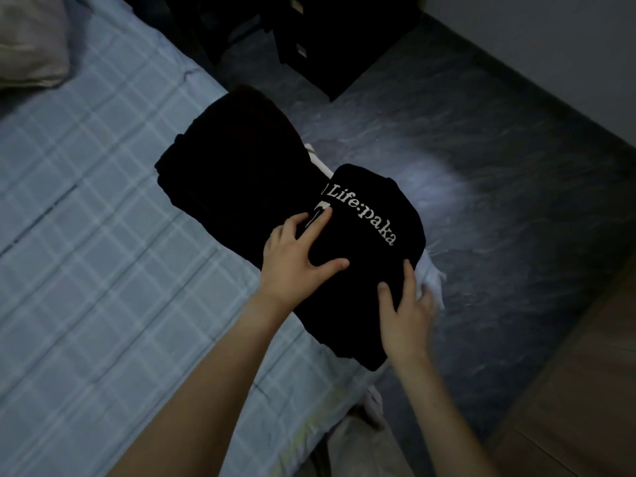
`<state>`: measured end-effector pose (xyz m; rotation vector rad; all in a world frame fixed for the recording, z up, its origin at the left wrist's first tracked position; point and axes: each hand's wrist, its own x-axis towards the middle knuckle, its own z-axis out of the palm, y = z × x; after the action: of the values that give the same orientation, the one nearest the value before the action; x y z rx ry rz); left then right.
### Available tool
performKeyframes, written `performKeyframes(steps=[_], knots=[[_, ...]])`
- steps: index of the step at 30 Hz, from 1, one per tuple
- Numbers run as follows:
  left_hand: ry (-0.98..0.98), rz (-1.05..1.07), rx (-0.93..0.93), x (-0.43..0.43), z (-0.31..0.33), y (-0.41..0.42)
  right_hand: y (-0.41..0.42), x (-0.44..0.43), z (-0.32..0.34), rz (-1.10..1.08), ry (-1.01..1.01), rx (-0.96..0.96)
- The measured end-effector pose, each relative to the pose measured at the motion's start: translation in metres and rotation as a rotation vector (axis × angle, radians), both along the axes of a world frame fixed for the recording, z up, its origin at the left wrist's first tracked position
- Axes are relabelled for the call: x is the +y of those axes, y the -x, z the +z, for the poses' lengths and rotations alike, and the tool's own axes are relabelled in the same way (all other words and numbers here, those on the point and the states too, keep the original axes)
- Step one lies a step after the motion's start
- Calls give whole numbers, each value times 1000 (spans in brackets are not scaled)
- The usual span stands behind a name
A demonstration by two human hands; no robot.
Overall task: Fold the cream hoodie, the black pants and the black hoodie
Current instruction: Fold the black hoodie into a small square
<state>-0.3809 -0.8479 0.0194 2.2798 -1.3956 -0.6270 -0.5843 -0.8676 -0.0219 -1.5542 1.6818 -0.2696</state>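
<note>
Head view: my right hand [407, 304] grips the near corner of the folded black hoodie [364, 263], thumb on top, fingers curled under its edge. My left hand [297, 256] rests flat and spread on it. Its long axis runs away toward the black pants [227, 160] beyond, on the bed [86, 235].

Black hoodie [361, 256]: looking like soft matt cloth, its pale printed lettering sitting flat on the weave.
Black folded bundle [234, 160]: showing as thick matt cloth, too dark for telling its texture.
Cream hoodie [432, 273]: peeking out as pale, soft cloth.
Bed sheet [103, 235]: appearing as smooth matt checked cloth, lightly creased.
Pillow [31, 39]: looking like matt beige cloth.
Floor [481, 166]: gleaming, a glossy marbled dark surface.
</note>
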Motion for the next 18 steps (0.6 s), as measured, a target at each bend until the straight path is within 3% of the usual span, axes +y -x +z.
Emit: performKeyframes(steps=[3,5,9,14,18], knots=[[12,206,-68,10,3,31,-21,-17,29,212,403,4],[3,295,-145,13,1,53,-41,-38,33,406,535,-11],[11,377,-246,5,-17,58,-65,-75,0,559,609,-44],[73,267,-427,21,-75,51,-69,-61,-68,500,708,-148],[64,275,-466,21,-89,51,-68,-64,-81,513,738,-150]])
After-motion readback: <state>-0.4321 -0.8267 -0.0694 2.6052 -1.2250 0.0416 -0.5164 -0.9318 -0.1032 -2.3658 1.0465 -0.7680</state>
